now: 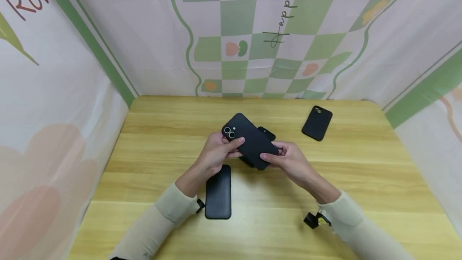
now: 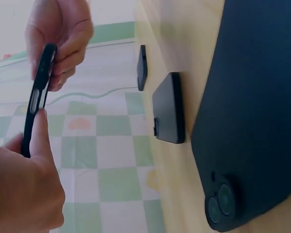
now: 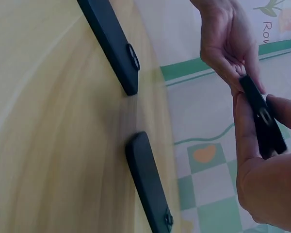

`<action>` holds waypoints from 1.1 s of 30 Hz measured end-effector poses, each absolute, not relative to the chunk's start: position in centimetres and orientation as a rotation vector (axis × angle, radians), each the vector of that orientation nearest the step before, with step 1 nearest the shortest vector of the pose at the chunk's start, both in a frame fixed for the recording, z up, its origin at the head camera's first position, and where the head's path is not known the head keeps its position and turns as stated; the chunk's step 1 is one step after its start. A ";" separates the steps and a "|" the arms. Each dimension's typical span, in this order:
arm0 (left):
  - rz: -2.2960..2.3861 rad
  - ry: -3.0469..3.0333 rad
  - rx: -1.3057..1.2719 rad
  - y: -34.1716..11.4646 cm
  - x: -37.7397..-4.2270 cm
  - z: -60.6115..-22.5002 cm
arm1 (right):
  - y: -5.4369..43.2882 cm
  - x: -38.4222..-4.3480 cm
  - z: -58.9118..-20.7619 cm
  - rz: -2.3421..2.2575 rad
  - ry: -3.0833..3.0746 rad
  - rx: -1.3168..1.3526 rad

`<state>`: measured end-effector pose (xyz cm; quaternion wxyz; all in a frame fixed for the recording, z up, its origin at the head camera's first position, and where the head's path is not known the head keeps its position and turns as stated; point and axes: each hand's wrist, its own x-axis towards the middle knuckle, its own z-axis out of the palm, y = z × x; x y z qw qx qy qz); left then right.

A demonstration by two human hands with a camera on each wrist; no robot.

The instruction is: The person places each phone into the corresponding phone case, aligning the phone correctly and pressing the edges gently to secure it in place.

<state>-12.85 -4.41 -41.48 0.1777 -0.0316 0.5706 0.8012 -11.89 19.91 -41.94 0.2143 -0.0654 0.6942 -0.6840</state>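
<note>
Both hands hold a black smartphone [image 1: 252, 137] over the middle of the table, its back with two ringed camera lenses turned up. My left hand [image 1: 216, 149] pinches the camera end, thumb on the back and fingers underneath. At the lower right end my right hand [image 1: 290, 159] grips it the same way. In the left wrist view the phone [image 2: 39, 94] appears edge-on, with a pale side strip near the left thumb. Partly hidden behind the held phone, another black phone [image 1: 267, 133] lies on the table. Beneath the left wrist rests a third black phone [image 1: 218, 193].
A black phone-shaped piece [image 1: 317, 123] with a camera area at its top lies at the back right of the wooden table [image 1: 361, 163]. Patterned curtains [image 1: 151, 43] hang close behind the table and along both sides.
</note>
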 end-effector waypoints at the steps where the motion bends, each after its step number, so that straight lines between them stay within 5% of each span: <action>1: 2.224 1.626 -0.075 -4.4 -12.8 -41.6 | 20.1 -11.9 -41.9 -1.858 1.966 -0.187; 33: 1.573 1.624 0.209 -1.3 -9.9 -46.6 | 23.5 -5.8 -45.8 -1.617 1.947 -0.173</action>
